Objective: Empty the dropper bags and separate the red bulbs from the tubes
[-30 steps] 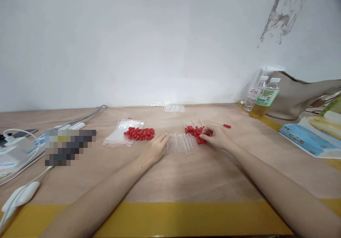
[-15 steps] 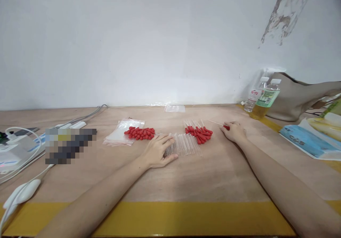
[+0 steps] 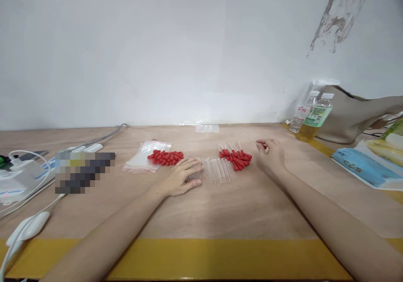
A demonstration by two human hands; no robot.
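Observation:
My left hand [image 3: 181, 177] rests palm down over the left end of a row of thin clear tubes [image 3: 217, 172], fingers stretched and spread. Just beyond its wrist lies a heap of red rubber bulbs [image 3: 165, 157]. Raised slightly at the right, my right hand [image 3: 271, 155] pinches a dropper [image 3: 265, 146], whose red bulb shows partly between the fingers; its thin pale tube points away to the upper left. Between the hands, several droppers with red bulbs [image 3: 239, 161] lie side by side, tubes toward the wall.
Flat clear plastic bags [image 3: 141, 158] lie under the left bulbs; another bag [image 3: 207, 128] is by the wall. At right stand two bottles [image 3: 315, 118], a grey bag [image 3: 343, 114] and a blue tissue pack [image 3: 365, 166]. Power strips [image 3: 19, 181] and cables fill the left side.
My left hand has slid a little left along the clear tubes. My right hand has lifted and shifted slightly left, still pinching the dropper.

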